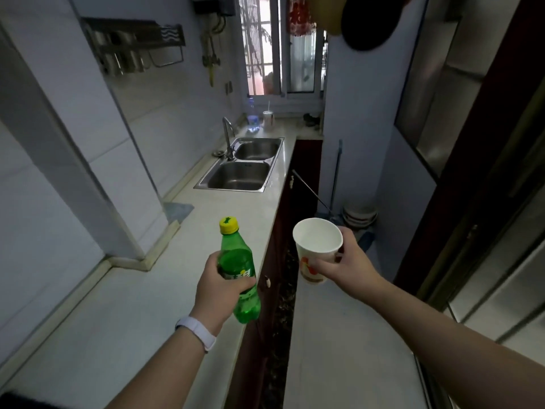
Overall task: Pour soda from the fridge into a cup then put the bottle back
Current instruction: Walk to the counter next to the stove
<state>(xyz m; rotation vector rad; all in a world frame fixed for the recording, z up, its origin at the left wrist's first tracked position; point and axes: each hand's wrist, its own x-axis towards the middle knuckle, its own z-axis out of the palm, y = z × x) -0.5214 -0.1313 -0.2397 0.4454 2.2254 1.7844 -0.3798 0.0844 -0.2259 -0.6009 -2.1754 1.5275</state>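
Observation:
A green soda bottle (239,261) with a yellow cap on sits in my left hand (219,289), which grips it around the label; the bottle is held upright above the counter's front edge. My right hand (346,267) holds a white paper cup (317,246) with a red and orange print. The cup is tilted slightly toward me and looks empty inside. Bottle and cup are apart, about a hand's width between them. No fridge is in view.
A pale counter (141,305) runs along the left wall to a double steel sink (244,166) with a tap. A bottle and a cup stand by the far window. A white surface (348,349) lies under my right arm. Dark cabinet fronts sit between the two.

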